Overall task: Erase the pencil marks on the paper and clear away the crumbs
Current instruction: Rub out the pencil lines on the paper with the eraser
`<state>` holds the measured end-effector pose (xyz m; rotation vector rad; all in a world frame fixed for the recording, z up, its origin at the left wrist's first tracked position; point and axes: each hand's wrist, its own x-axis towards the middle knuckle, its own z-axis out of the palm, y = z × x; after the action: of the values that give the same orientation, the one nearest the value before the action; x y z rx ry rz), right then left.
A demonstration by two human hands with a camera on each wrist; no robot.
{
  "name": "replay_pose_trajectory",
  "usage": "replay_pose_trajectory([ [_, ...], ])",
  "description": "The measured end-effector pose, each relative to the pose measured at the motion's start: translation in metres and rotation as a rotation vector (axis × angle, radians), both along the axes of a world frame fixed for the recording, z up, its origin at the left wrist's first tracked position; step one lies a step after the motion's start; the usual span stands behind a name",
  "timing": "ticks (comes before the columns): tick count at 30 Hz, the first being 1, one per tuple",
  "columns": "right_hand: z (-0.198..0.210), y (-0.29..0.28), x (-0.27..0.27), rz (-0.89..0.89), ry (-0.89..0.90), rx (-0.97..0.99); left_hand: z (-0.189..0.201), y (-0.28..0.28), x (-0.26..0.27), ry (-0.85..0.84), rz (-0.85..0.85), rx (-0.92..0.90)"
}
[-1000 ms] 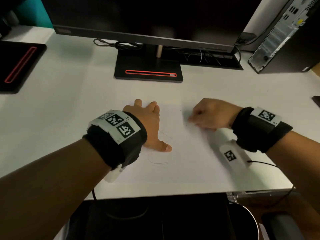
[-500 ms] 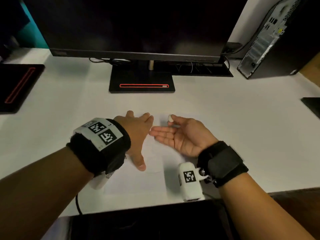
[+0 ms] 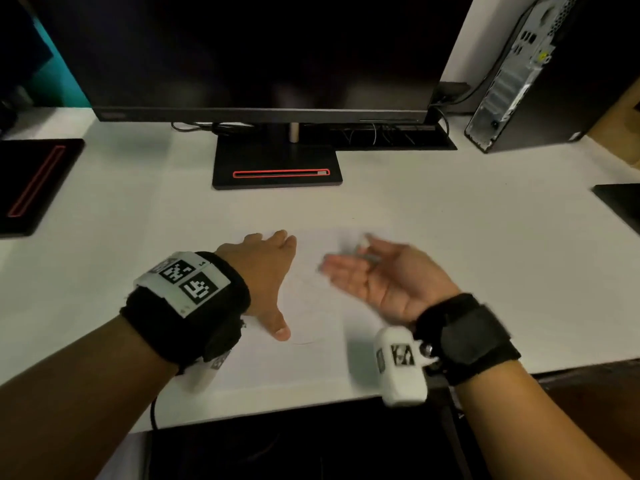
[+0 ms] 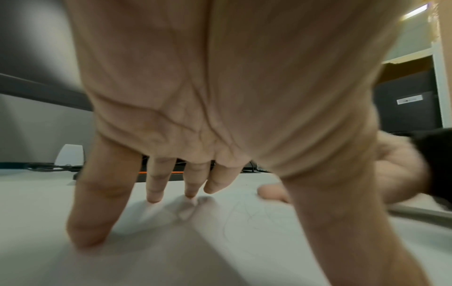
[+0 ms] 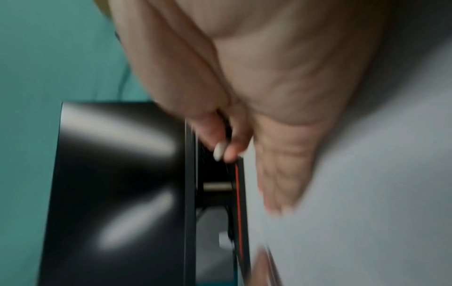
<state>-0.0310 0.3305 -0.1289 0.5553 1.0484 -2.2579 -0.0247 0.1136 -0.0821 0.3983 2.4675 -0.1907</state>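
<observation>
A white sheet of paper [image 3: 311,362] lies on the white desk, with faint pencil marks [image 3: 308,341] near its middle; the marks [image 4: 247,216] also show in the left wrist view. My left hand [image 3: 266,271] lies flat on the paper's left part, its spread fingers [image 4: 154,193] pressing down. My right hand [image 3: 356,261] hovers palm-up just right of it, blurred. Its thumb and forefinger pinch a small white eraser [image 3: 363,242], while the other fingers stay straight. In the right wrist view the eraser [image 5: 218,151] shows between those two fingertips. No crumbs can be made out.
A dark monitor [image 3: 263,53] on a black stand base [image 3: 277,164] stands behind the paper, with cables behind it. A computer tower [image 3: 540,71] is at the back right. Black pads lie at the far left [image 3: 31,181] and right edge [image 3: 620,202]. The desk's front edge [image 3: 277,410] is close.
My right hand, knuckles-up on the paper's right part a second ago, turned palm-up with the eraser and moved in beside my left hand. The left hand stayed pressed on the paper.
</observation>
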Motion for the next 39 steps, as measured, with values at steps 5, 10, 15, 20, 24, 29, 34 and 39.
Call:
replay_pose_trajectory([
  [5, 0.025, 0.018, -0.021, -0.519, 0.144, 0.001, 0.001, 0.004, 0.0, -0.004, 0.012, -0.004],
  [10, 0.011, -0.02, 0.005, 0.316, 0.036, 0.061, 0.001, 0.006, -0.001, 0.008, 0.032, 0.017],
  [15, 0.006, 0.01, -0.04, -0.417, 0.048, 0.098, -0.001, -0.001, 0.005, -0.005, 0.051, 0.066],
  [20, 0.025, 0.028, -0.027, -0.466, 0.17, 0.194, -0.005, -0.004, 0.006, -0.026, 0.054, 0.141],
  [24, 0.028, 0.004, 0.002, 0.52, 0.4, 0.781, -0.006, -0.003, 0.006, -0.07, 0.053, 0.177],
  [29, 0.034, -0.011, -0.01, 0.898, 0.597, 1.223, -0.01, 0.0, 0.007, -0.074, 0.028, 0.103],
  [34, 0.037, -0.028, -0.009, 1.079, 0.74, 1.418, -0.009, 0.001, 0.008, -0.056, 0.022, 0.089],
  [39, 0.038, -0.029, -0.016, 1.101, 0.702, 1.383, -0.01, 0.001, 0.007, -0.066, 0.018, 0.073],
])
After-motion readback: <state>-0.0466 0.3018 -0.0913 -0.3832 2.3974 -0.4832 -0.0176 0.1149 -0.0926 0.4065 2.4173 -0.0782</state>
